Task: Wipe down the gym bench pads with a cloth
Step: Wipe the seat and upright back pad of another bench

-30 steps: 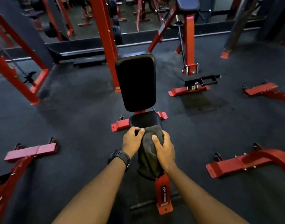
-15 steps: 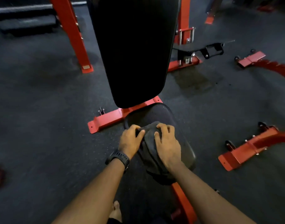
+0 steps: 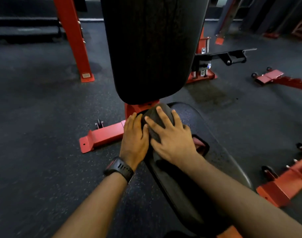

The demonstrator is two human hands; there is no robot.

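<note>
The black seat pad [image 3: 213,152] of a red-framed gym bench runs from the lower right up to the centre. Its black back pad [image 3: 152,48] stands upright above it. A dark grey cloth [image 3: 159,114] lies bunched at the far end of the seat pad, just under the back pad. My right hand [image 3: 170,136] presses flat on the cloth with fingers spread. My left hand [image 3: 134,140], a black watch on its wrist, rests against the cloth's left edge at the side of the pad. Most of the cloth is hidden under my hands.
The bench's red floor foot [image 3: 102,136] with a small wheel sticks out left of my hands. A red rack post [image 3: 73,40] stands at the back left. More red equipment feet [image 3: 284,182] lie on the dark rubber floor to the right.
Both hands have pushed the cloth forward along the seat pad to its far end under the back pad. My head has moved closer and lower, so the pads fill more of the view.
</note>
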